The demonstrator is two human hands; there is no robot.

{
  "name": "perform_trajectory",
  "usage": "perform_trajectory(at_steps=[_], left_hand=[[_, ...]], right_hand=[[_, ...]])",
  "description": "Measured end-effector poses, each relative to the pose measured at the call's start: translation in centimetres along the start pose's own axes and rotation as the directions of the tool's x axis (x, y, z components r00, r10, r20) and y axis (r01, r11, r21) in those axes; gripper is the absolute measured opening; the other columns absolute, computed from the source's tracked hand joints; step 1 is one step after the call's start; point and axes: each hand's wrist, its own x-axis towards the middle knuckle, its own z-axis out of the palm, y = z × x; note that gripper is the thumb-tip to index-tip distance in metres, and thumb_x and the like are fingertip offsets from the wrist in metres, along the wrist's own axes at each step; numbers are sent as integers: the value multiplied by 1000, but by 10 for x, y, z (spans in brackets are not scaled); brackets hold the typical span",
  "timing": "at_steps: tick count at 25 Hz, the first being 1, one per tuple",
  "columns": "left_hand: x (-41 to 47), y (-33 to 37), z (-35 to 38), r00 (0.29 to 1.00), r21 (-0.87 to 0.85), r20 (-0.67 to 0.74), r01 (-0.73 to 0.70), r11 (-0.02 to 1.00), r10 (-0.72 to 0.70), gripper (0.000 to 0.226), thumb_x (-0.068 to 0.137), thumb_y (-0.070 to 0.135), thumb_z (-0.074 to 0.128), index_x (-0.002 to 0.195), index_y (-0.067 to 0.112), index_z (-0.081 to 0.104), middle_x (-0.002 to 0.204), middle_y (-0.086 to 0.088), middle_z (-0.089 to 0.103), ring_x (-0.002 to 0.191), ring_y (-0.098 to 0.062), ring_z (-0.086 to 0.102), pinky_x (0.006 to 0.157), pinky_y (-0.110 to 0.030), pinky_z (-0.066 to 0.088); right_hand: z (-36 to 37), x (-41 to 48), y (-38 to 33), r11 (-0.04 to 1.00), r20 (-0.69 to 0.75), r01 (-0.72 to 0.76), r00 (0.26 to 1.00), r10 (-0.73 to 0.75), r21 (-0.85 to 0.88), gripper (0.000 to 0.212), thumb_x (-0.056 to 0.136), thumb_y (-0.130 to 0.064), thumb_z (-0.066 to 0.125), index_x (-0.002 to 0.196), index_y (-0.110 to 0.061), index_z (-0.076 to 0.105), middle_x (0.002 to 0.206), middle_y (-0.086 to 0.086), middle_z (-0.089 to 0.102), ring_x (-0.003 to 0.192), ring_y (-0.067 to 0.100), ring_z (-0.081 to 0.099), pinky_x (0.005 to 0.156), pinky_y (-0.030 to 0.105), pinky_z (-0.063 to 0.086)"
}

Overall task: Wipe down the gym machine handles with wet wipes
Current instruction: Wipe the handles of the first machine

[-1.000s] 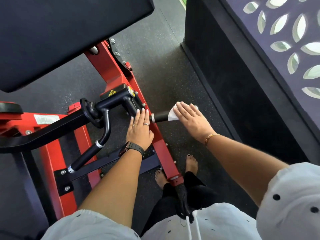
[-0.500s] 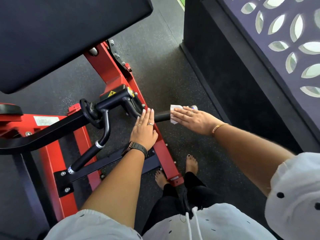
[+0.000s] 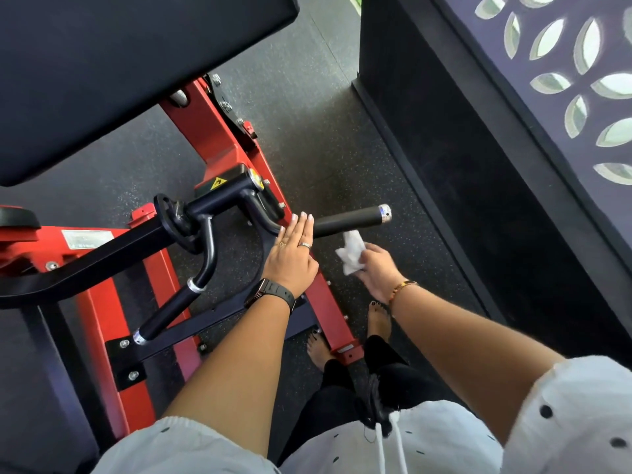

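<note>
The lower black rubber-gripped handle point(image 3: 167, 311) with its silver end cap slants down toward my left, while the other black cylindrical handle point(image 3: 349, 219) runs almost level, its long axis pointing right and slightly up to a silver cap, out over the dark speckled rubber floor point(image 3: 318, 138) beside the red steel machine frame point(image 3: 219, 138). My left hand point(image 3: 290, 254) lies flat, palm down and fingers together, on the inner end of that right-pointing handle, gripping nothing. My right hand point(image 3: 376, 271) hangs just below and clear of the bar, fingers pinched on a crumpled white wet wipe point(image 3: 350, 251), forearm angled in from the lower right.
</note>
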Motion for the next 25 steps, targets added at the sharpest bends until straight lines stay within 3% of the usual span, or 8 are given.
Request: perform_trajectory(at_steps=[2,4,12,17,19,21,23,25], left_hand=[[-2,-1,0,1000,-12,14,-11,1000,11,75,91,13,42,152,10,-1,161,-5,-1,148,-17,-6,119,-30,-6],[-3,-4,0,999,-8,29,-19,1000,20,75,93,15,44,152,12,-3,161,-4,-2,148,-16,-7,118,-29,-7],[-3,-5,-1,999,27,25,-29,999,29,75,90,9,40,152,13,-2,161,-2,-4,148,-15,-8,117,-29,-8],[-1,0,-2,1000,27,25,-14,1000,13,73,93,11,40,152,11,-1,161,-5,-5,148,-18,-7,117,-29,-8],[0,-2,-3,999,33,32,-20,999,19,72,93,11,40,153,11,-1,161,-5,-4,148,-18,-7,118,-30,-7],[0,-3,-4,999,40,34,-25,999,24,72,93,11,40,153,11,0,161,-5,-3,148,-17,-6,118,-30,-6],[1,-2,-5,999,46,41,-26,999,24,72,93,12,40,153,11,0,161,-6,-3,148,-17,-6,118,-30,-6],[2,-2,-5,999,37,40,-16,999,15,72,93,12,40,153,10,-1,161,-6,-4,148,-18,-6,118,-31,-5]], right_hand=[[40,-2,0,935,179,-116,982,58,335,30,88,9,32,107,-1,52,103,16,61,94,25,61,89,38,50],[74,-6,-1,923,225,-138,973,57,359,23,81,7,36,96,-3,51,94,20,54,86,28,56,78,35,49],[25,-1,-40,757,-96,37,995,33,652,46,82,24,24,99,-5,55,111,21,56,108,34,54,95,45,46],[-5,4,-48,779,-209,158,977,-35,607,58,77,27,22,116,-1,54,120,21,57,110,33,57,97,44,48],[-7,4,-49,869,-291,260,946,-143,420,45,85,19,35,116,-7,55,113,14,60,102,24,61,89,36,52],[-8,0,-53,945,-326,320,888,-324,-65,30,92,-2,48,114,-19,59,111,4,62,93,14,59,74,21,49],[-8,-1,-53,794,-253,334,823,-508,-507,34,94,-5,43,116,-25,60,117,2,59,93,12,55,69,13,41],[-3,-2,-51,486,-59,372,745,-665,-791,38,93,-1,40,118,-20,60,127,6,53,111,20,49,86,21,42]])
